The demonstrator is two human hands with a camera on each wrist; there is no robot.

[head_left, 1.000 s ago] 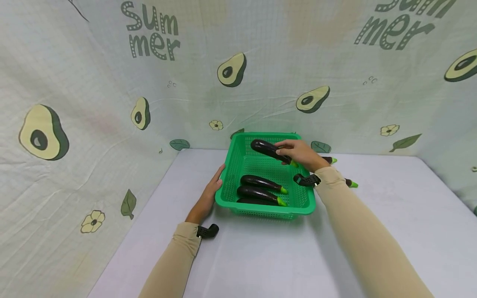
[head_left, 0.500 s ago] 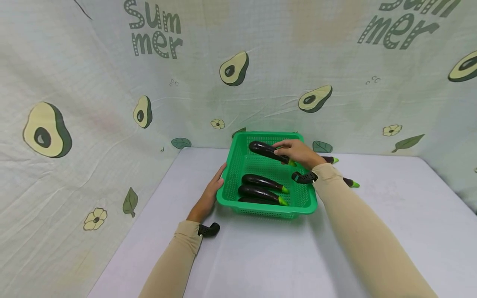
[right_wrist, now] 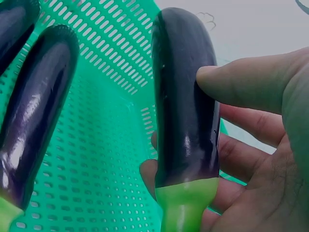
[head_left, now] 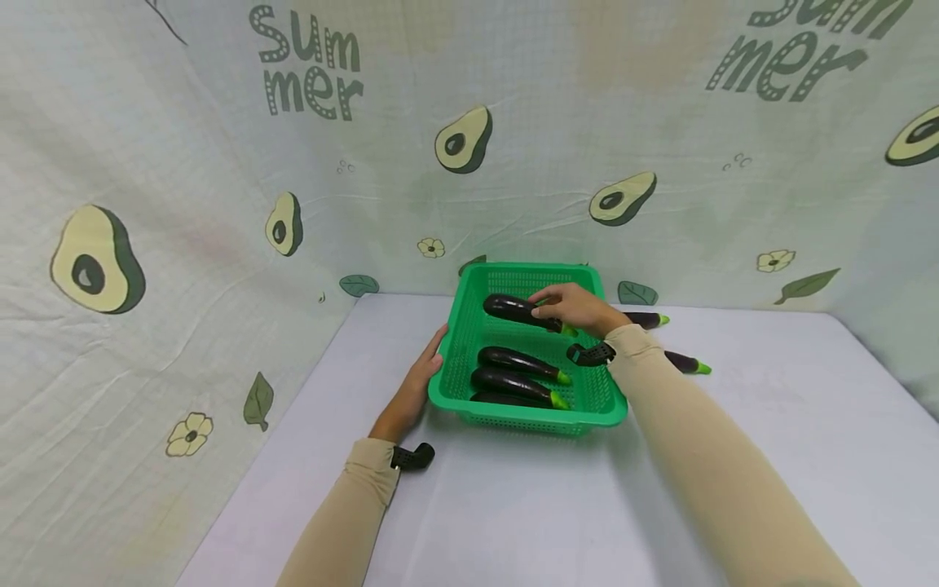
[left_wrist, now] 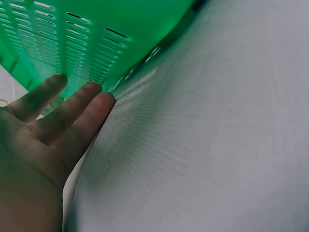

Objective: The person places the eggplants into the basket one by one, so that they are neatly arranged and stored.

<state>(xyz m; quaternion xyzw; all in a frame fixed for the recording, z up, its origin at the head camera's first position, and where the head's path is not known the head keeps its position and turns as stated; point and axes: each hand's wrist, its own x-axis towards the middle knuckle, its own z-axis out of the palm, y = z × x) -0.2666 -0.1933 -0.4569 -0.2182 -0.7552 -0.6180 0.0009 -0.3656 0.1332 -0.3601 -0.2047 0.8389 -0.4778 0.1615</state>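
Note:
A dark purple eggplant [head_left: 511, 307] with a green stem end is gripped by my right hand [head_left: 575, 309] inside the far half of a green plastic basket [head_left: 528, 413]. In the right wrist view, the thumb lies on one side of that eggplant [right_wrist: 186, 106] and the fingers wrap behind it. Three more eggplants [head_left: 517, 362] lie side by side in the basket's near half, the nearest partly hidden by the front rim. My left hand [head_left: 416, 381] rests with straight fingers against the basket's left side. The left wrist view shows its fingers [left_wrist: 72, 108] spread by the slotted wall [left_wrist: 91, 43].
Two further eggplants, one farther back [head_left: 647, 319] and one nearer [head_left: 687, 363], lie on the white-covered table [head_left: 513, 505] right of the basket, partly hidden by the right arm. A printed cloth [head_left: 528, 147] hangs directly behind the basket.
My right hand has lowered the eggplant and shifted it slightly left and toward me within the basket. The left hand keeps its place against the basket's side.

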